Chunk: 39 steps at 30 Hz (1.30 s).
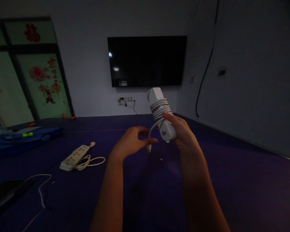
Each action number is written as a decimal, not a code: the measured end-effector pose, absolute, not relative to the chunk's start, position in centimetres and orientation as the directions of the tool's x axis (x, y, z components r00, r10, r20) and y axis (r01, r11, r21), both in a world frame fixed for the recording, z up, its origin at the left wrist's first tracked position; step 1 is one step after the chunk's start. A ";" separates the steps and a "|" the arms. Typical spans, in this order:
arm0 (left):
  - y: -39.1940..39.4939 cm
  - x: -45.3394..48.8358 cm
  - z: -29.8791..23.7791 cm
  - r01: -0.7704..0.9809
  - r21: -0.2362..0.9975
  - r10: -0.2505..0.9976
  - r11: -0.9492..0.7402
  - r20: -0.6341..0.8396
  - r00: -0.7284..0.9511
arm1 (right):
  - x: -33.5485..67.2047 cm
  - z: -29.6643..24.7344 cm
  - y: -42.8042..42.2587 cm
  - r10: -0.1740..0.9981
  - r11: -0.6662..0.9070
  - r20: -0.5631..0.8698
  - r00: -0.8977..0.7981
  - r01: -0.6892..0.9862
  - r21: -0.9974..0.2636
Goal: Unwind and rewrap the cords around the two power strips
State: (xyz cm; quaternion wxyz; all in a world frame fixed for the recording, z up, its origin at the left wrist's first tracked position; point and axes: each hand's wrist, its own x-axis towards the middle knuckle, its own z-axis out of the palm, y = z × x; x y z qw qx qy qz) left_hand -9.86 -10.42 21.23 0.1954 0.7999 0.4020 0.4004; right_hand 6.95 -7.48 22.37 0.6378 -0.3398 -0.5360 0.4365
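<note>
My right hand [181, 129] grips a white power strip [156, 94] and holds it tilted above the purple floor. Its grey-white cord [160, 108] is wound in several turns around the strip's middle. A loose end of that cord hangs down to a plug [149, 148]. Close by on the left, my left hand [135, 141] has its thumb and fingers apart around the hanging cord, the thumb crossing it. Whether it touches the cord I cannot tell.
A second power strip [74, 158] lies on the floor to the left, with a loosely looped cord. A thin white cable [41, 190] runs beside a dark flat object [4, 190]. Blue cloth [38, 135] lies further left. A television [147, 61] hangs on the far wall.
</note>
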 end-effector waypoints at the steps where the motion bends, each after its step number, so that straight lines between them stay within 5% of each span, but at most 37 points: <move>1: -10.3 -9.7 21.2 0.486 0.635 0.799 -0.601 0.485 0.355 | 7.0 22.4 -7.5 0.920 0.392 0.391 0.043 -0.184 -0.902; 24: -9.8 -9.3 20.8 0.629 0.479 0.775 -0.613 0.518 0.361 | 7.6 22.1 -7.3 0.917 0.399 0.391 0.080 -0.165 -0.902; 39: -10.2 -10.4 21.5 0.650 0.517 0.752 -0.557 0.646 0.130 | 8.2 21.9 -6.8 0.916 0.400 0.393 0.082 -0.101 -0.911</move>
